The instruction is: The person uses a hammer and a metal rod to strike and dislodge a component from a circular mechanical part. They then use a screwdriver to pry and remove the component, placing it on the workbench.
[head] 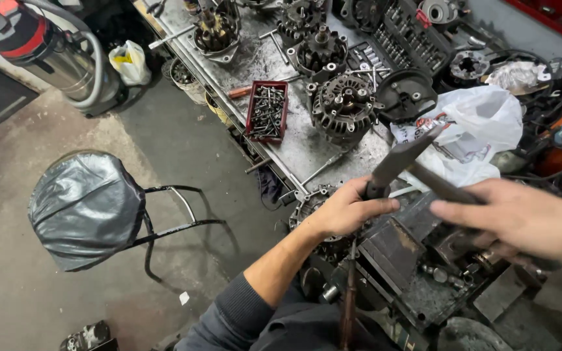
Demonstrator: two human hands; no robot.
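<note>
Workshop desk [294, 146], frame centre: red bolt tray [267, 112]; alternator [345, 107]. Lower right: left hand [346, 209] clenched around hammer handle [395, 162]; right hand [515, 218] open, fingers extended over vise [404, 253].

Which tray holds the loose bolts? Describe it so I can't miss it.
Start at the long grey metal workbench that runs along the top of the view. Near its front edge, left of the big round finned alternator, sits a small red tray heaped with dark bolts. It is the only red rectangular container among the grey round motor parts.
</note>
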